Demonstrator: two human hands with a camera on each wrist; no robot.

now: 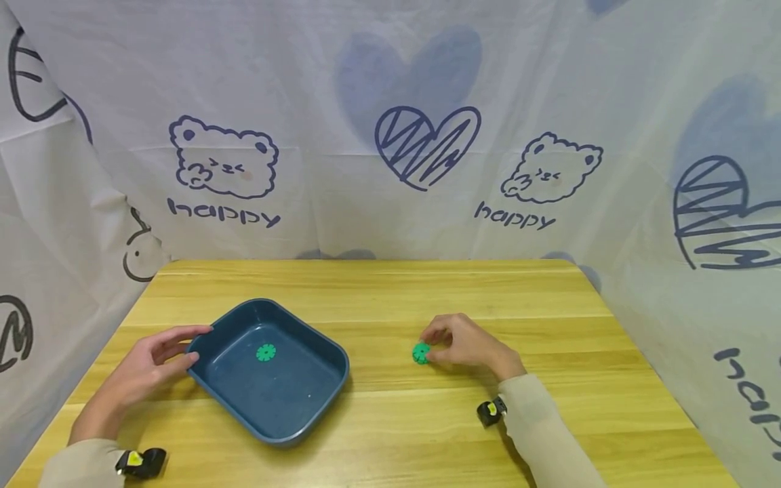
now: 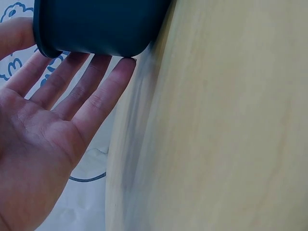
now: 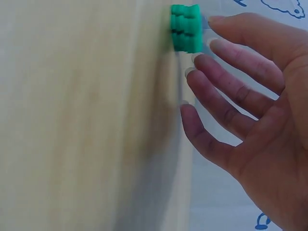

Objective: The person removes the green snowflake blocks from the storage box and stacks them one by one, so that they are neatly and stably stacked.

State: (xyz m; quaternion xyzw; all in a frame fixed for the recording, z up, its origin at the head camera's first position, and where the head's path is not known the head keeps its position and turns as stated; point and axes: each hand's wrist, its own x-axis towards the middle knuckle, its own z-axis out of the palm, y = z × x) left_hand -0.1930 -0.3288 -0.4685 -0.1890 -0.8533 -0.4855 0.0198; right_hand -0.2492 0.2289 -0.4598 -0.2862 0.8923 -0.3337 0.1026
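Observation:
A dark blue rectangular tray [image 1: 274, 407] stands on the table, with one green notched disc [image 1: 266, 352] on its floor. At the tray's left side is my left hand [image 1: 143, 366], thumb and index fingertips at the rim. In the left wrist view, its fingers stretch nearly straight to the outer wall [image 2: 96, 29]. To the right of the tray is a short stack of green notched discs [image 3: 186, 29]. My right hand [image 1: 466, 342] reaches over that stack, thumb and fingers bent loosely about it. The right wrist view shows a small gap between the fingertips [image 3: 216, 20] and the discs.
The wooden table [image 1: 378, 447] has light yellow planks. White cloth [image 1: 329, 135] printed with bears and hearts hangs behind it and at both sides. A small black camera is worn at each wrist [image 1: 142, 463].

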